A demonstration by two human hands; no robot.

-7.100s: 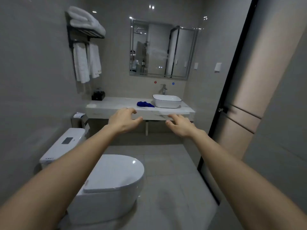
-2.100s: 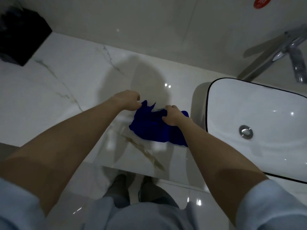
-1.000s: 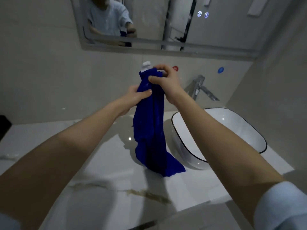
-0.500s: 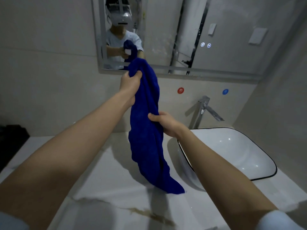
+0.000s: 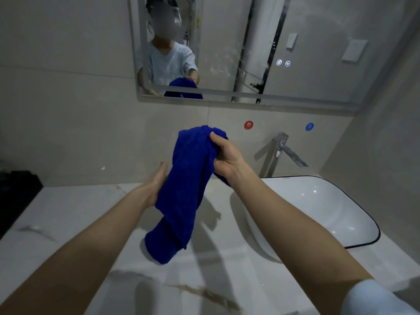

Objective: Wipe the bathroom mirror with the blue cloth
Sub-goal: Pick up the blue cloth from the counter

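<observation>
The blue cloth hangs lengthwise above the marble counter, bunched and partly folded, its lower end just over the counter top. My right hand grips its upper end, thumb on top. My left hand is under and behind the cloth's middle, mostly hidden by it, fingers against the fabric. The mirror is on the wall above, its lower edge well above both hands; its glass shows faint streaks and reflects a person holding the cloth.
A white basin with a dark rim sits on the counter to the right, with a chrome tap behind it. A black box stands at the left. Red and blue round stickers are on the wall.
The hands have swapped places on the cloth: my right hand now grips the top, and my left hand has dropped to the middle. The cloth sits lower, away from the mirror.
</observation>
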